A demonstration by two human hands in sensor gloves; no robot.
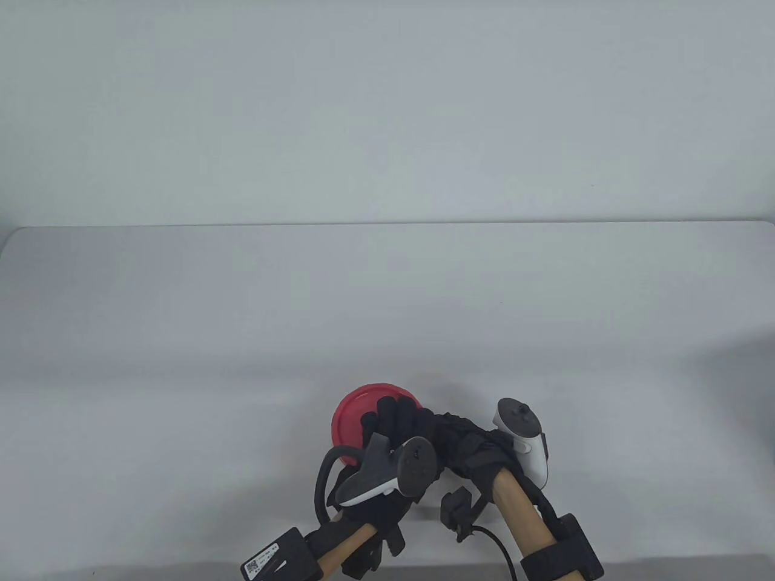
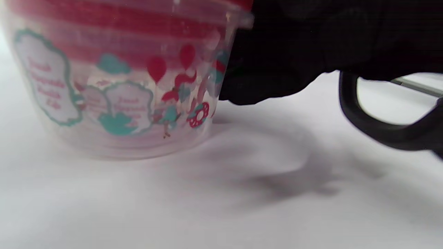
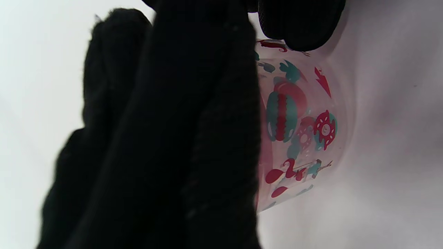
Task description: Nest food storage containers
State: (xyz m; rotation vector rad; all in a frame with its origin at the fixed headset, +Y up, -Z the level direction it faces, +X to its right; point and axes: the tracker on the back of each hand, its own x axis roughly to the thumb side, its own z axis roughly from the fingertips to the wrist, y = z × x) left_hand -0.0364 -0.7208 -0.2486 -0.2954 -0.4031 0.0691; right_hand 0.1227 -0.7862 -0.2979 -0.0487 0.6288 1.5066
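Observation:
A clear round container with red and teal prints and a red lid (image 1: 354, 417) stands on the white table (image 1: 387, 302) near its front edge. My left hand (image 1: 387, 420) lies over the lid from above, fingers on its right half. My right hand (image 1: 445, 433) reaches in from the right and holds the container's side. The left wrist view shows the printed wall (image 2: 114, 97) standing upright on the table, with a gloved hand (image 2: 294, 52) against its right side. In the right wrist view my fingers (image 3: 166, 138) cover most of the wall (image 3: 297, 128).
A black cable loop (image 1: 321, 478) hangs beside my left wrist and shows in the left wrist view (image 2: 373, 128). The table's back edge (image 1: 387, 225) meets a plain wall. No other containers are in view.

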